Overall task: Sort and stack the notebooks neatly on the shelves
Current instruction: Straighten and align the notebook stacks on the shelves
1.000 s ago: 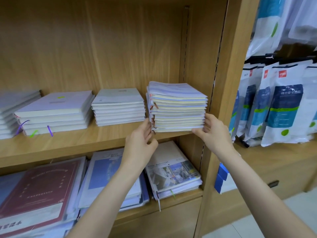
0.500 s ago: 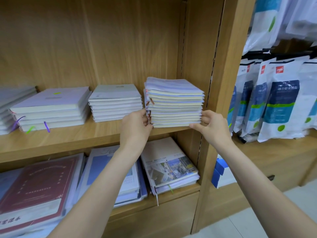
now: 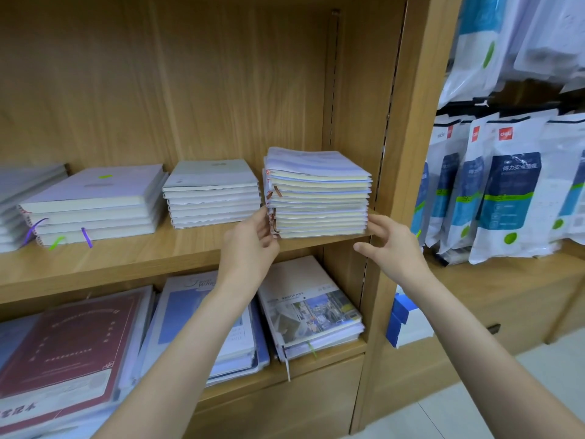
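The stack of notebooks (image 3: pixel 318 193) sits at the right end of the upper shelf (image 3: pixel 133 258), about 1 o'clock from frame centre. The left hand (image 3: pixel 250 248) touches its lower left corner with fingers loosely curled; the right hand (image 3: pixel 391 245), fingers relaxed and spread, touches its lower right edge.

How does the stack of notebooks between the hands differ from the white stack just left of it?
The right stack is taller than the white stack. Its edges are ragged, with cream and lilac layers and brown ribbons; the white stack is even and plain. The left hand and right hand touch only the right stack. Both sit on the same shelf.
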{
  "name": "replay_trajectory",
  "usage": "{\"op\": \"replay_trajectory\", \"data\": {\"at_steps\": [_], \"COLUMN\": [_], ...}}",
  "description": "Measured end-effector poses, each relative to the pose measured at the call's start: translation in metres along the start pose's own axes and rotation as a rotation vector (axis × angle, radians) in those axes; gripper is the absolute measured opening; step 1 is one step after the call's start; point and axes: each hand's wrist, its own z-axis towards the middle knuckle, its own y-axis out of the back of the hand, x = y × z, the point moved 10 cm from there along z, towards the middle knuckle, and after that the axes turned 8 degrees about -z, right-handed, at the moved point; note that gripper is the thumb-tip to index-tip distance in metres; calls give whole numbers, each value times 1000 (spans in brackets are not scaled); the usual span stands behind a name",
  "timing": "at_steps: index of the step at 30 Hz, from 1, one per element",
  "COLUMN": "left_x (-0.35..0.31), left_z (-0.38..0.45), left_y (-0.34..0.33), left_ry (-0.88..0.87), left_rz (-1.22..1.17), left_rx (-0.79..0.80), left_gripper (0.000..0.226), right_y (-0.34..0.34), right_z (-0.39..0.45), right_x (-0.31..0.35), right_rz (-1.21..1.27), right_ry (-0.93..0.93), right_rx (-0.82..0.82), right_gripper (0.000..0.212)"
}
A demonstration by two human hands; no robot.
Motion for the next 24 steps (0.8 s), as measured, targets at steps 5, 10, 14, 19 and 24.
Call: {"op": "replay_trajectory", "data": {"at_steps": [5,10,14,19,24], "left_x": [-8,-25,-24,-22,-13], "left_z": [6,22,26,22,27], "left_y": [10,0,-12,-17,8], "left_ry": [14,-57,-71,-84,-29], "left_rz": [-61,0,-78,-79,-215], "left_rx": [-37,47,109,126,88], "left_gripper": [63,83,84,91,82], "right_y": [8,24,18,15,29], "right_z": [4,19,27,33,40], "right_x": [3,42,53,53,57], "right_rz": [73,333,464,425,353], "right_ry": [25,109,76,80,107], "right_rx": [9,32,85,126,92], "right_gripper": [61,76,65,57,65]}}
